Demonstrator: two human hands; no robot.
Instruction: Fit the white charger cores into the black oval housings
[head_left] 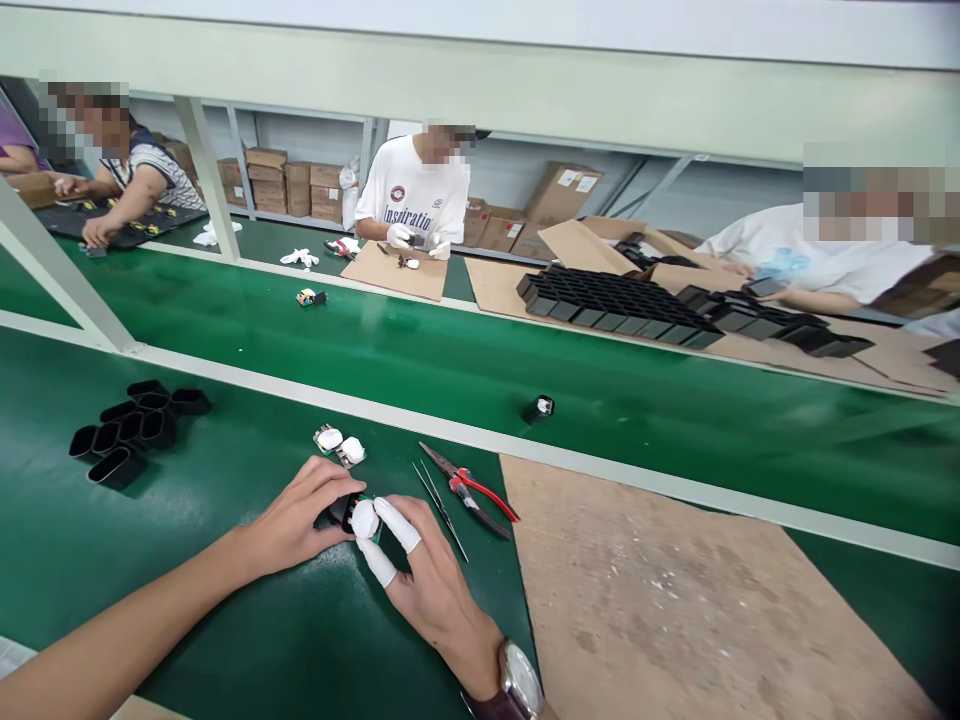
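My left hand (296, 520) is closed around a small black plastic case (342, 511), which lies sideways with its mouth to the right. At that mouth, my right hand (431, 575) pinches a small green circuit board carrying a white round lump (365, 520). White finger cots cover my right thumb and forefinger. The board's left end meets the case; how far it sits inside is hidden. Just beyond my hands lie two similar boards (351, 452) with white lumps. To the right are metal tweezers (441, 512) and red-and-black needle-nose pliers (469, 488).
Several empty black cases (142, 428) stand at left. A stained cardboard sheet (630, 590) covers the right bench. Past a pale rail (300, 398), a green belt (420, 350) carries a filled case (540, 408) and a board (310, 298). Co-workers sit opposite, near stacked black cases (615, 305).
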